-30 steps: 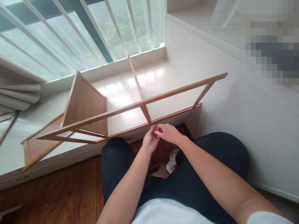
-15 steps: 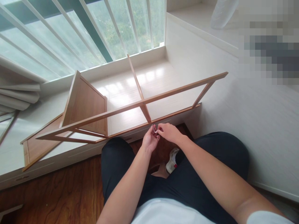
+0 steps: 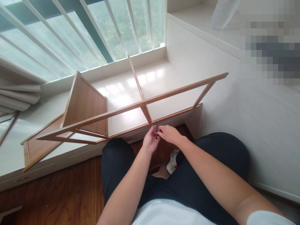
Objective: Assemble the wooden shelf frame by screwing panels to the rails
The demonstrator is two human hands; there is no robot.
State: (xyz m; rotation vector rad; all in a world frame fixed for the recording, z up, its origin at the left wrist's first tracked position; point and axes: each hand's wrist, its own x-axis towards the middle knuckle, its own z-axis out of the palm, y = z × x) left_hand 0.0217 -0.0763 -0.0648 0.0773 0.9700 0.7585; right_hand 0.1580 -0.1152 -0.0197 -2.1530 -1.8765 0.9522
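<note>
A wooden frame [image 3: 168, 92] of light brown bars stands tilted on the window ledge, with a crossbar [image 3: 145, 114] joined at its middle. Just below that joint, a thin metal hex key [image 3: 154, 128] points up at the frame's lower rail. My left hand [image 3: 151, 141] is closed around it with the palm turned up. From the right, my right hand [image 3: 170, 134] pinches the key's bent end, which its fingers mostly cover. The screw, if there is one, cannot be made out.
A wooden panel [image 3: 87, 103] stands against the frame's left part, and another panel [image 3: 43, 142] lies beside it. Behind is a barred window [image 3: 138, 28], with a curtain [image 3: 18, 84] at left. A clear plastic bottle [image 3: 223, 14] stands on the upper right ledge.
The hex key has turned slightly, and less of its bent end shows between my fingers. My right hand has shifted a little with it; the frame has stayed still.
</note>
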